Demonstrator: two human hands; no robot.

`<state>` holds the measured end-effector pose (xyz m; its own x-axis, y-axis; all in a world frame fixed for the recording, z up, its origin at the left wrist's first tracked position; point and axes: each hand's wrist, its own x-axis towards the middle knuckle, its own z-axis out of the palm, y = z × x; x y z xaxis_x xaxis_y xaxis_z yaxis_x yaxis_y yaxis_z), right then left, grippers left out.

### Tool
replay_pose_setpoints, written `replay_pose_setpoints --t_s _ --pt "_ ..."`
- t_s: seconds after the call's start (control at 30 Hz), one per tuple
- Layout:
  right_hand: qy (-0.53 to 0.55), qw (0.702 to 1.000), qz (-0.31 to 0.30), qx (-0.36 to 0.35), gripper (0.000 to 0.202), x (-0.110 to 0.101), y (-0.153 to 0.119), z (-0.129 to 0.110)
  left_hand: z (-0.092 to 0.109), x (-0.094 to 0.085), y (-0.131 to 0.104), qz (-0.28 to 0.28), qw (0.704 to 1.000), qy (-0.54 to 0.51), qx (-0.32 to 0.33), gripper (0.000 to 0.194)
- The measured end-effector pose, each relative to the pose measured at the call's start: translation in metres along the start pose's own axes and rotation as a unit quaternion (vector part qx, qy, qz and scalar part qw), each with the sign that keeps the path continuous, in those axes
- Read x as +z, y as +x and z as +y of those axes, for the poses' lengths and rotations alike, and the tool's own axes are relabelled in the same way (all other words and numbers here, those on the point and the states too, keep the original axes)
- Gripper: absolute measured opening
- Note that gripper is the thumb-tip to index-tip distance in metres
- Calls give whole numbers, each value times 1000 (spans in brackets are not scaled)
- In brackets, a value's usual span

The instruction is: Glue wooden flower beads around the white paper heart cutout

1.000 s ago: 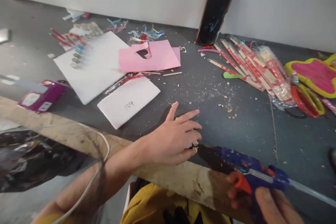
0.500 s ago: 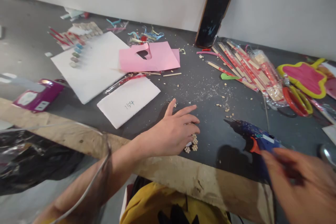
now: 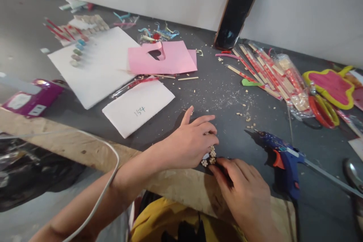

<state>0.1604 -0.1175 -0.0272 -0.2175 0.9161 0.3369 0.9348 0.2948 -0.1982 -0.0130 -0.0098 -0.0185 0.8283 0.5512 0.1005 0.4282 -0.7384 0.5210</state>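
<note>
Small flower-shaped clusters of pale wooden bits (image 3: 212, 152) lie near the front edge of the dark table, with a white patch beside them. My left hand (image 3: 193, 140) rests over their left side, its fingers spread and bent slightly down onto the table, partly covering them. My right hand (image 3: 244, 189) touches the clusters from the right, thumb and fingertips pinched together at the lower right cluster. A blue glue gun (image 3: 283, 155) with an orange trigger lies on its side right of my hands, a glue stick sticking out of its back.
A folded white paper (image 3: 138, 107) marked 154, pink paper (image 3: 176, 56) and a large white sheet (image 3: 93, 87) lie leftward. A phone (image 3: 236, 15) leans against the wall. Wrapped chopsticks (image 3: 266, 72) and red-yellow scissors (image 3: 323, 109) are rightward. A white cable (image 3: 112, 174) crosses my left forearm.
My right hand has let go of the glue gun, which now lies on the table, and has moved left to the flower-shaped clusters. My left hand stays nearly in place.
</note>
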Motion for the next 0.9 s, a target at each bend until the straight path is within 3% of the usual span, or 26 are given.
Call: replay_pose_setpoints --t_s 0.27,0.9 --pt "25 999 2 -22 8 4 -1 -1 -1 2 0 9 1000 9 11 19" --pt "44 999 9 0 15 3 4 -3 -1 0 -1 0 1000 4 16 20"
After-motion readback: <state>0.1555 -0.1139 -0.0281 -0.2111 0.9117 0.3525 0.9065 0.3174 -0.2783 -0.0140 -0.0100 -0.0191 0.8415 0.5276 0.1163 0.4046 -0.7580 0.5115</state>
